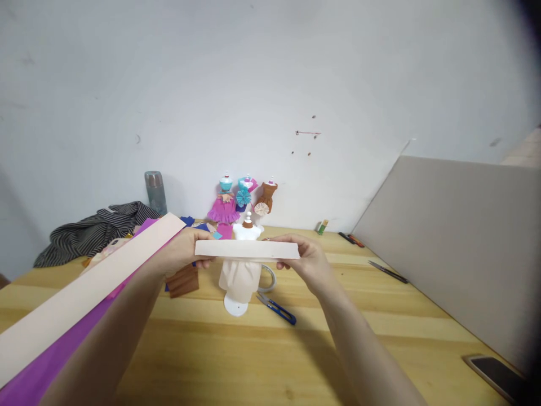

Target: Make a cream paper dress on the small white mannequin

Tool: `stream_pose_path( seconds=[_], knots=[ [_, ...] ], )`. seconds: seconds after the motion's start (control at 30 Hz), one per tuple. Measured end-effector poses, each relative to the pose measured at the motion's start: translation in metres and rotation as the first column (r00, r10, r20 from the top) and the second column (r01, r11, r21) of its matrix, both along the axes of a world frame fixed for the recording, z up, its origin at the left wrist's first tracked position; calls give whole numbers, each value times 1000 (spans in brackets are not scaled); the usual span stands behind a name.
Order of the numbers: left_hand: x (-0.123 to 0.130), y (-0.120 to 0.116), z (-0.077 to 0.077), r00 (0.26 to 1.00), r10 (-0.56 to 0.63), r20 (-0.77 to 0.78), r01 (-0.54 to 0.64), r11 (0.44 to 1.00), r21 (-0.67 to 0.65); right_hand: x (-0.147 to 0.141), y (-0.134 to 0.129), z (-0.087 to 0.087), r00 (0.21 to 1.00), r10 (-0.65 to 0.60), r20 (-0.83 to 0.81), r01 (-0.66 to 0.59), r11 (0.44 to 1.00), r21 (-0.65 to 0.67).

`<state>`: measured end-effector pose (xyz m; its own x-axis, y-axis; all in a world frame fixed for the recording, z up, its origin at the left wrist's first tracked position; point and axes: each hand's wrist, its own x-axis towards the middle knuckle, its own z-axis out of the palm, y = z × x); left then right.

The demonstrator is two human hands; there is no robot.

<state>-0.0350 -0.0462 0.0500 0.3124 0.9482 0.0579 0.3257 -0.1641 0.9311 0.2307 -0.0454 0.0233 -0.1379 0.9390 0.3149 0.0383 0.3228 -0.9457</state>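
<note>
A cream paper strip is stretched level between my two hands. My left hand pinches its left end, and my right hand grips the right end, fingers closed on both sides. Right behind the strip stands a small white mannequin on a round base, wearing a gathered cream skirt. The strip hides its waist; whether it touches the mannequin I cannot tell. Blue-handled thread snips lie beside the base, and a roll of white tape is partly hidden behind the skirt.
Long cream and purple sheets lie at left, near my left forearm. Dressed mannequins stand by the wall with a flask. Tweezers and a phone lie right, before a grey panel.
</note>
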Motion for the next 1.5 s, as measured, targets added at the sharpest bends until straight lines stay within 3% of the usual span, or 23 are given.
stream_pose_path(
  seconds=[0.2, 0.37, 0.6, 0.97, 1.23, 1.5],
  knots=[
    [-2, 0, 1, 1000, -32, 0, 32, 999, -14, 8, -1, -2, 993, 18, 119, -38, 985, 167],
    [-8, 6, -2, 994, -53, -95, 61, 994, 90, 13, 0, -4, 978, 8, 207, -51, 978, 200],
    [-4, 7, -9, 998, -45, -43, 51, 987, 154, 8, 2, -6, 975, -56, 216, 13, 980, 196],
    [-5, 12, -13, 999, -39, 28, 33, 978, 205, 3, 8, -11, 1000, 21, -7, -21, 998, 51],
    [-2, 13, -13, 996, -73, 55, 62, 981, 182, 1, 11, -12, 991, 126, -53, -127, 992, -16],
    [-4, 16, -19, 986, -113, 122, 97, 987, 130, 2, 12, -14, 987, 143, -70, -148, 986, -72]
  ],
)
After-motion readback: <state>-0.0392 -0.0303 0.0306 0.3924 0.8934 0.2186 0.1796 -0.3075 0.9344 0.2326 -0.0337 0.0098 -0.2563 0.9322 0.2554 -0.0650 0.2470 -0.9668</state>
